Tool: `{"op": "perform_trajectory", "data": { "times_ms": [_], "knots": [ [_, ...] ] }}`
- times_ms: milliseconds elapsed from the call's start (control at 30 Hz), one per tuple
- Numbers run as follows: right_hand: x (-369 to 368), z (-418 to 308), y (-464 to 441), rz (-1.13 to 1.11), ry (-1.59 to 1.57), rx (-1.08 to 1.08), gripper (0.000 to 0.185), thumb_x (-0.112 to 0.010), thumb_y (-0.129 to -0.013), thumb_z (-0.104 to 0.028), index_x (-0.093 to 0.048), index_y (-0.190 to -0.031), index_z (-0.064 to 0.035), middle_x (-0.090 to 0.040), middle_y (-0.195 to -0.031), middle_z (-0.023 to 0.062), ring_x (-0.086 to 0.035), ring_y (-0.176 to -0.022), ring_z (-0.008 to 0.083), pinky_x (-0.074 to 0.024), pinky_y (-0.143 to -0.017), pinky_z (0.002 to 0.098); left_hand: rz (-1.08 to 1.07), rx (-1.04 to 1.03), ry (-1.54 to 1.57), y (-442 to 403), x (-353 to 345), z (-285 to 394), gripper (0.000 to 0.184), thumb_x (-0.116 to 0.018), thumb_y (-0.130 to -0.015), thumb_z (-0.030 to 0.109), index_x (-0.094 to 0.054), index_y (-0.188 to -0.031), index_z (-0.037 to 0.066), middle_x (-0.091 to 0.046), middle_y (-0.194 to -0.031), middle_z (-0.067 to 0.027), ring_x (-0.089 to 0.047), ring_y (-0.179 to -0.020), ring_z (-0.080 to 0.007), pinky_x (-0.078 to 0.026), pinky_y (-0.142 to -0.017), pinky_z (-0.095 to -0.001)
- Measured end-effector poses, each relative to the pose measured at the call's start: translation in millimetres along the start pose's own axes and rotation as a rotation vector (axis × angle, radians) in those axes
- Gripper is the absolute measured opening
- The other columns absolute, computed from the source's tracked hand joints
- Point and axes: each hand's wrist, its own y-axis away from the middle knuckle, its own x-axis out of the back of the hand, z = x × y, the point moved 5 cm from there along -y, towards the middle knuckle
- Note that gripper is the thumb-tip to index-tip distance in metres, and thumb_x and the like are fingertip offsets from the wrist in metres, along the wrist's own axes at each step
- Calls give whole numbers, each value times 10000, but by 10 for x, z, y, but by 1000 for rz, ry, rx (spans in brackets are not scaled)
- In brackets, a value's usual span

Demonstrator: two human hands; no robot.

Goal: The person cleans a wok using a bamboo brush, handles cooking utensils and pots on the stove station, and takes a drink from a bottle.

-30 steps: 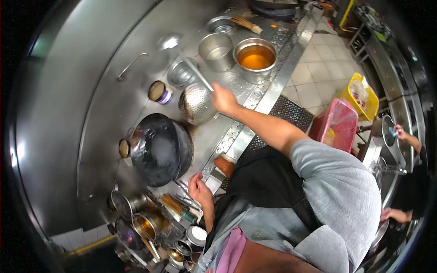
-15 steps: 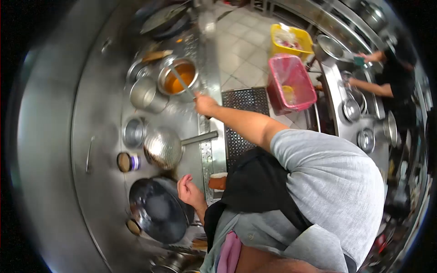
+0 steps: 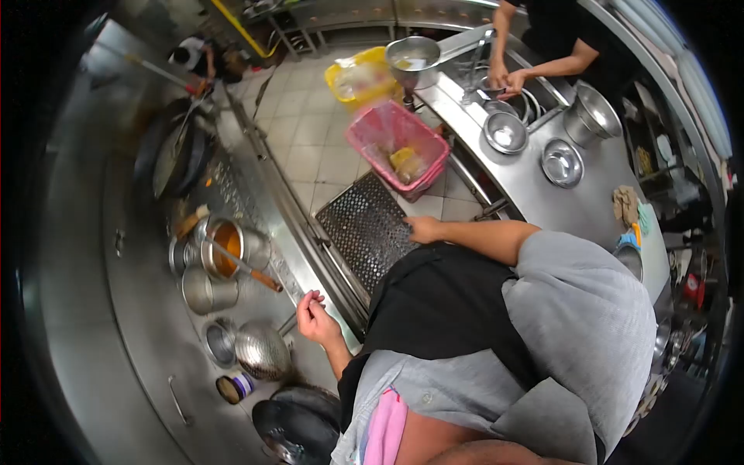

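Observation:
My right hand (image 3: pixel 422 229) is out in front of my apron, above the perforated floor mat (image 3: pixel 364 225). Its fingers are loosely bent and I see nothing in them. Raised near the counter edge, my left hand (image 3: pixel 314 319) is empty, its fingers half curled. Closest to it is the hammered round-bottomed pan (image 3: pixel 262 351), whose handle runs just beside the hand. A ladle (image 3: pixel 262 277) with a wooden handle end leans in a metal pot (image 3: pixel 253 246) of orange liquid (image 3: pixel 225 242), touched by neither hand.
Two woks (image 3: pixel 298 422) (image 3: pixel 167 167) sit along the stove counter, with a pale metal pot (image 3: pixel 209 291) between. Pink bin (image 3: pixel 395 147) and yellow bin (image 3: pixel 360 77) stand on the floor. Across, a co-worker's hands (image 3: pixel 508 81) are over a sink beside metal bowls (image 3: pixel 505 132). Another person (image 3: pixel 198 58) is far back.
My right hand has let go of the ladle and drawn back from the pot. The ladle stays in the pot. My view has swung right, towards the bins and sink.

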Motion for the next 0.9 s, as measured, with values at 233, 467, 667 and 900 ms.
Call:
{"op": "perform_trajectory", "data": {
  "times_ms": [233,467,667,900],
  "knots": [
    [36,1528,1128,167,-225,-200,556,-655,-773,-287,-523,-1248,-29,-642,-1084,184,-610,-1017,345,-462,-891,416,-330,-181,344,-442,-1717,783,182,-519,-935,41,-595,-1075,-46,-640,-916,-111,-586,-774,-153,-487,-661,-269],
    [1661,1239,2323,943,-755,-127,125,-622,-880,-147,-653,-924,-34,-620,-752,-6,-518,-664,61,-447,-606,245,-482,-948,701,-864,-2747,2983,236,-595,-897,147,-571,-988,-70,-621,-795,-164,-582,-689,-210,-498,-631,-309],
    [3270,-71,4369,1787,-79,251,154,-574,-826,-33,-616,-965,20,-587,-875,109,-548,-718,172,-462,-663,273,-902,-1506,1191,-1251,-2577,4505,339,-349,-913,291,-621,-946,90,-680,-947,-191,-648,-708,-363,-508,-587,-542],
    [3558,-2269,5090,1511,579,914,541,-371,-970,-436,-377,-1298,-7,-556,-936,174,-624,-754,296,-584,-618,360,-1153,-1616,1544,-1131,-2720,5034,330,-356,-922,300,-612,-978,99,-672,-973,-173,-646,-737,-344,-508,-596,-524]
  ]
}}
